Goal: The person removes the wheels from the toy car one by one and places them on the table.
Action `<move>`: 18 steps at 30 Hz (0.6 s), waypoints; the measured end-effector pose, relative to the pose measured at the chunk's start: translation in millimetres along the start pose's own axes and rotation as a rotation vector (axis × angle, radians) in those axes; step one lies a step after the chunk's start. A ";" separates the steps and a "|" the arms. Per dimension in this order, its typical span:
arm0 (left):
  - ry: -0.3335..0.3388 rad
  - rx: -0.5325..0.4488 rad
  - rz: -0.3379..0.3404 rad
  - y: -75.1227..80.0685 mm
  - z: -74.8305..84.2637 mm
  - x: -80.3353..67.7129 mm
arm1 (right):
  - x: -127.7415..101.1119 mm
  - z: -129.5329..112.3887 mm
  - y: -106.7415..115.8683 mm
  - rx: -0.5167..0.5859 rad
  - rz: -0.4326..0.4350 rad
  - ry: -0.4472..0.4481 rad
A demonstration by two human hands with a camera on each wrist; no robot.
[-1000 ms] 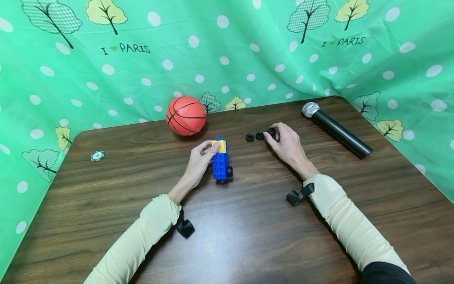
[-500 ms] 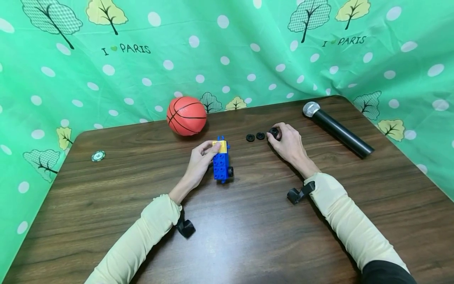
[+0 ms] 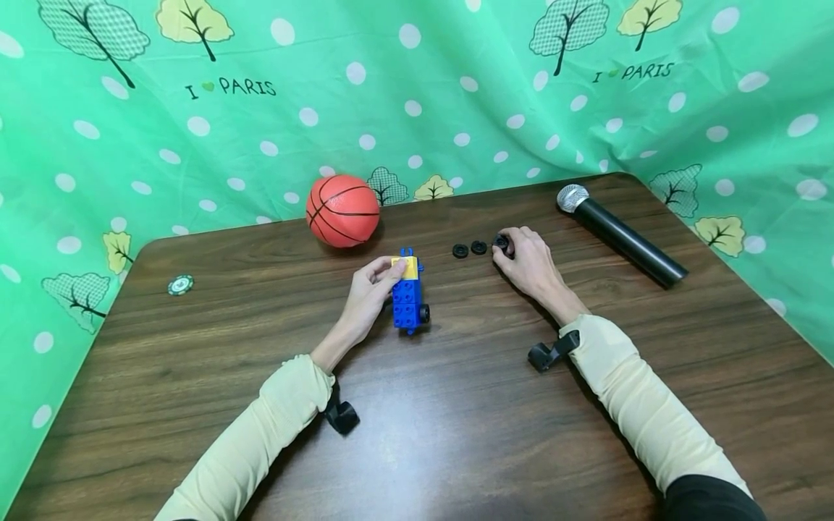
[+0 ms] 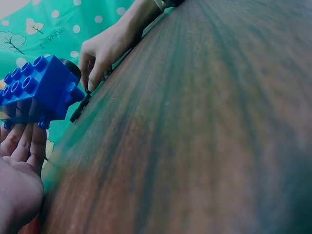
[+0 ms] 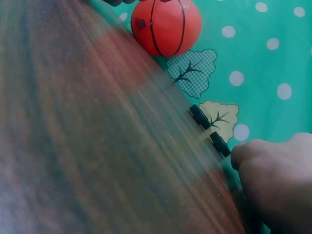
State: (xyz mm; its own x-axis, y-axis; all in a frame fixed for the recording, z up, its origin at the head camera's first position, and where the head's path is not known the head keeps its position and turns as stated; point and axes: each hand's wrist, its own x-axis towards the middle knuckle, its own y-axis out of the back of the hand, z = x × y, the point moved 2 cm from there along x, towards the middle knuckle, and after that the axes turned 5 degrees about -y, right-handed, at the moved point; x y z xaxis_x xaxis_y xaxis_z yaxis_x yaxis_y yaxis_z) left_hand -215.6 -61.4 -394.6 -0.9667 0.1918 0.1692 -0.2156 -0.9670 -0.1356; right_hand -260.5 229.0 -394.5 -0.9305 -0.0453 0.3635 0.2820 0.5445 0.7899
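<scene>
My left hand (image 3: 363, 298) pinches the yellow end of a blue-and-yellow toy block vehicle (image 3: 406, 300), thumb on top. One black wheel (image 3: 425, 313) sits on the vehicle's right side near its front end. In the left wrist view, the studded blue block (image 4: 36, 90) appears above the palm. Farther right, my right hand (image 3: 531, 266) has thumb and fingers around a loose black wheel (image 3: 500, 242) at the tabletop. Just left of it, two more black wheels, a nearer one (image 3: 478, 247) and a farther one (image 3: 460, 251), lie flat in a row.
An orange-red toy basketball (image 3: 342, 211) stands at the back of the wooden table (image 3: 260, 325). A microphone (image 3: 619, 235) lies at the back right, and a green-and-white poker chip (image 3: 180, 284) lies at the left. A green patterned cloth (image 3: 417, 94) hangs behind.
My right thumb has shifted slightly right, away from the middle wheel, while staying at the rightmost wheel. The left hand and vehicle keep their place.
</scene>
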 end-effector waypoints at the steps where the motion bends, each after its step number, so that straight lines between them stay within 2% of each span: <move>1: 0.002 0.000 0.000 -0.1 -0.2 0.1 | 0.0 0.0 0.1 -0.004 -0.009 -0.001; 7: 0.011 0.014 0.004 0.1 -1.0 -0.3 | -0.7 -1.5 0.5 -0.030 -0.055 -0.016; 18: 0.004 0.034 0.011 -0.5 0.1 -0.7 | 0.3 -1.7 0.4 -0.043 -0.071 -0.032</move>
State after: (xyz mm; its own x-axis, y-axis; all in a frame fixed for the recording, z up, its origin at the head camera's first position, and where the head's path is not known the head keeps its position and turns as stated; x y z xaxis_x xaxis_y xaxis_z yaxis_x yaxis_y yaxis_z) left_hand -214.8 -61.1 -394.5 -0.9695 0.1820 0.1639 -0.2005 -0.9741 -0.1046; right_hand -260.2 227.8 -393.2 -0.9552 -0.0552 0.2907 0.2246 0.5047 0.8336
